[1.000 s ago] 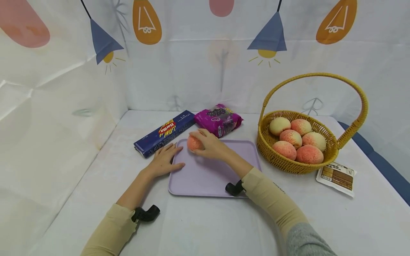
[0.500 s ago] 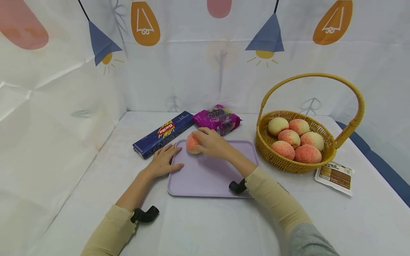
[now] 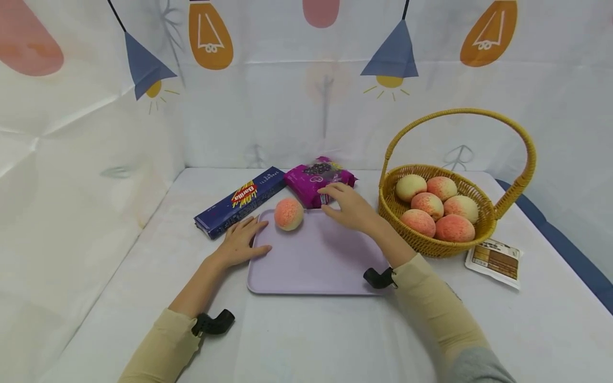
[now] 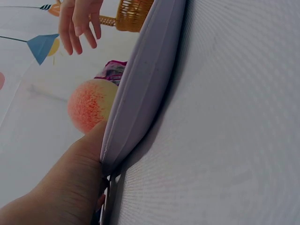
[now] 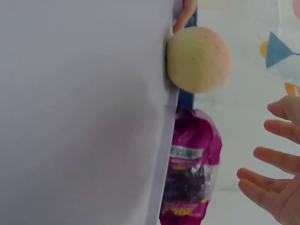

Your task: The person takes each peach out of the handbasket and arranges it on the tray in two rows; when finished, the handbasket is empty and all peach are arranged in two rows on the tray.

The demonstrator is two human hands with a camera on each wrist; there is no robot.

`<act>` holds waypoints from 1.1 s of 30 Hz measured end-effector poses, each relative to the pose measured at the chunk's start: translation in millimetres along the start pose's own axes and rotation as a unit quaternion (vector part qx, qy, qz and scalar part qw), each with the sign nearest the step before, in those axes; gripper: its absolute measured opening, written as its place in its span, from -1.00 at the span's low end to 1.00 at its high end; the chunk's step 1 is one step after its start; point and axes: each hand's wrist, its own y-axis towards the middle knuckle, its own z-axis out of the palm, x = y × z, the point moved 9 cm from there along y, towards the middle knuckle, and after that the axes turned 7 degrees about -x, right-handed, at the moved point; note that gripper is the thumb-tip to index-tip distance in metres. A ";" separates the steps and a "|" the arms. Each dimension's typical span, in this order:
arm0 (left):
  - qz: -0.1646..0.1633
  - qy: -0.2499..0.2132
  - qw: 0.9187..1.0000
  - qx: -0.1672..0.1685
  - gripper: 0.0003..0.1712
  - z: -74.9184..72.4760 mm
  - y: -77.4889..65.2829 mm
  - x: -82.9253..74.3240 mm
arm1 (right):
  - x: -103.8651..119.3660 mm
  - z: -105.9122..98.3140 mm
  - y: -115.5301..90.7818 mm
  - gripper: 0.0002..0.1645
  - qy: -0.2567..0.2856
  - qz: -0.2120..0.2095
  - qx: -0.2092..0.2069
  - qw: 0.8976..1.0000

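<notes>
Shows in the head view a round pink-and-cream peach in the upper left corner of a flat rectangular lilac tray, mid-frame, with a bare left hand at the tray's left edge, fingers spread — likely so placed to steady it. Has a bare right hand over the tray's upper right, fingers apart, loosely bent, pinching nothing — perhaps drawn aside to leave the peach alone. Adds a long blue cardboard box and shiny purple plastic bag at upper centre, and a yellow woven basket of similar peaches at right. Differs from half a second ago in leaving the peach free of the right fingertips. In the left wrist view, puts the peach left of centre, with too little of the left fingers visible to tell their state. In the right wrist view, keeps the peach at upper right, with the right fingers spread at lower right.
</notes>
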 end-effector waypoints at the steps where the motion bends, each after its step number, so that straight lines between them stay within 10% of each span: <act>1: -0.001 -0.001 1.000 0.000 -0.13 0.2 -0.2 0.4 | -2.0 -2.8 -2.0 -0.54 -0.001 -0.003 -0.007 1.000; 33: 0.001 -0.003 1.000 -0.004 -0.13 -1.0 -1.6 -1.0 | -60.5 -65.9 -78.6 -0.66 -0.023 0.054 -0.126 0.990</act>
